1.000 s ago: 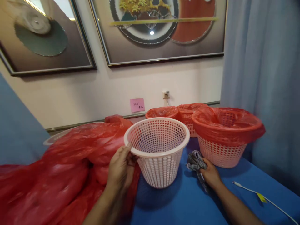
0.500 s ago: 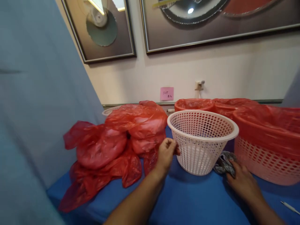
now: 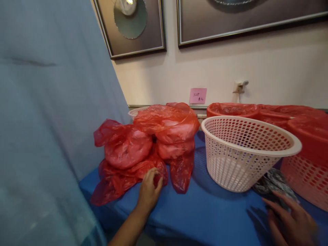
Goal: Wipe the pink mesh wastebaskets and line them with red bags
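Observation:
My left hand [image 3: 149, 191] is over the front edge of a heap of red plastic bags [image 3: 128, 147]. Its fingers curl with a gap to the thumb, and it holds nothing that I can see; whether it touches the plastic is unclear. Fingers spread, my right hand [image 3: 292, 218] hovers at the lower right, just in front of a crumpled grey cloth [image 3: 275, 182]. That cloth lies beside the base of a white perforated basket [image 3: 235, 167], which stands upright with no bag lining it.
Red-lined baskets [image 3: 307, 171] stand along the right and back. Behind the heap shows the rim of another white basket [image 3: 137, 111]. A blue cloth [image 3: 200, 212] covers the table. A light blue curtain [image 3: 46, 119] hangs at the left. Pink note [image 3: 198, 96] on the wall.
My left hand has left the white basket's side and moved left to the red bags. My right hand has let go of the grey cloth and drawn back. The view has shifted.

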Motion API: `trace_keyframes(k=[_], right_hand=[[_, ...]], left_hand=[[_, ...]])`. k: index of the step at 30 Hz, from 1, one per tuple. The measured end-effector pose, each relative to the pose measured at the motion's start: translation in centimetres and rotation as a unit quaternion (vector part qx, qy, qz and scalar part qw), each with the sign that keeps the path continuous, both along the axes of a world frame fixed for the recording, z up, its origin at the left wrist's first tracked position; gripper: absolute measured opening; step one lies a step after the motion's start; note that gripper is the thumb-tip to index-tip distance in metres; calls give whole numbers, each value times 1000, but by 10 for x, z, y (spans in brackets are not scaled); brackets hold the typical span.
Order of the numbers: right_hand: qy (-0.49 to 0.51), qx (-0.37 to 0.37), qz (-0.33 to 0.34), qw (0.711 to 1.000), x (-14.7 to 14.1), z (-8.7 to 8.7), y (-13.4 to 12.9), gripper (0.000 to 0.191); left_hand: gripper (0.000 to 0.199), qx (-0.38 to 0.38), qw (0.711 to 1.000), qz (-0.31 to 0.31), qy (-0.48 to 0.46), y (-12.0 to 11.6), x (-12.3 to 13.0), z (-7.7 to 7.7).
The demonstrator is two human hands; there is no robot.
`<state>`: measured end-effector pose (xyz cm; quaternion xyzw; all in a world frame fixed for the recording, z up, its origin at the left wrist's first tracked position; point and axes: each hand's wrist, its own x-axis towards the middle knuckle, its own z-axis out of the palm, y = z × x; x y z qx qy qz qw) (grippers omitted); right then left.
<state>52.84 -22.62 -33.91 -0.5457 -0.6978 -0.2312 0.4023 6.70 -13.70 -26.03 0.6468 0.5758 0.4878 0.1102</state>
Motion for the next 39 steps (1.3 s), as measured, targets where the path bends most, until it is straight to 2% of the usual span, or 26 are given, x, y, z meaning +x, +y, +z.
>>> trace_keyframes(k=[5, 9, 12, 15, 18, 20, 22, 24, 30, 35, 39], right_hand=[[-26, 22, 131, 991, -64, 2, 6, 30], [12, -15, 245, 969, -146, 20, 17, 43], [54, -104, 307, 944, -219, 39, 27, 51], [55, -241, 330, 911, -288, 52, 47, 57], [77, -341, 332, 876, -337, 53, 74, 55], [105, -357, 341, 863, -354, 48, 90, 40], [132, -345, 351, 860, -359, 42, 100, 27], [157, -322, 355, 864, -356, 38, 104, 30], [240, -231, 361, 871, -322, 41, 96, 27], [302, -105, 391, 863, -266, 51, 79, 25], [256, -84, 363, 892, -201, 43, 72, 25]], left_hand=[[28, 51, 989, 115, 82, -7, -60, -5], [46, 48, 968, 220, 110, -3, -106, 5], [79, 20, 950, 289, 116, 13, -131, 17], [103, -30, 942, 303, 139, 33, -139, 25], [96, -84, 937, 290, 174, 46, -138, 26], [79, -108, 931, 289, 197, 51, -138, 25], [64, -122, 923, 293, 217, 54, -140, 25], [58, -128, 917, 300, 231, 57, -145, 27], [57, -133, 910, 305, 249, 61, -152, 31], [58, -132, 913, 298, 248, 58, -152, 30], [60, -123, 917, 298, 233, 51, -146, 30]])
